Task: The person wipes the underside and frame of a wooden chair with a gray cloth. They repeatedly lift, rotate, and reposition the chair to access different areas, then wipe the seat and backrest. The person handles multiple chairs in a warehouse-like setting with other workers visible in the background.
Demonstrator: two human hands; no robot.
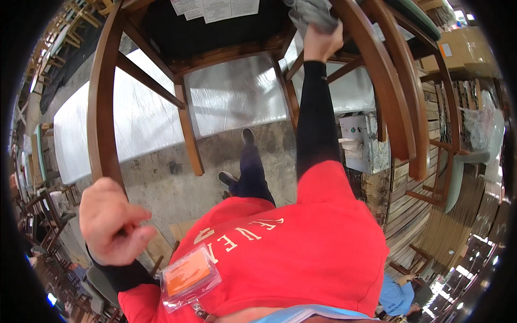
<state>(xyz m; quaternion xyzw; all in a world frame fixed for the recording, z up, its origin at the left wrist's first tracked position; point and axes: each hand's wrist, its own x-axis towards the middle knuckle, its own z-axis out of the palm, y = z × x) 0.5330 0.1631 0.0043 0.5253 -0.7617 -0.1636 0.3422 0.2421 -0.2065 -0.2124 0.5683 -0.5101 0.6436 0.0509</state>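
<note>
A brown wooden chair (104, 107) is tipped so that its dark seat underside (215, 40) faces me and its legs point toward me. My right hand (323, 42) reaches out to the chair's far right side, closed round a crumpled grey cloth (312, 15). The cloth lies against the frame near the top of a right leg. My left hand (116, 222) is at the end of the near left leg, its fingers loosely curled and nothing visible in them. Whether it touches the leg I cannot tell. White printed sheets (218, 8) are on the seat underside.
Another wooden chair (444, 102) with a green pad stands at the right. Clear plastic film (237, 97) covers a surface behind the legs. A grey control box (358, 140), cardboard boxes (468, 48) and stacked flat cardboard (458, 220) are at the right. A person in blue (397, 295) is at lower right.
</note>
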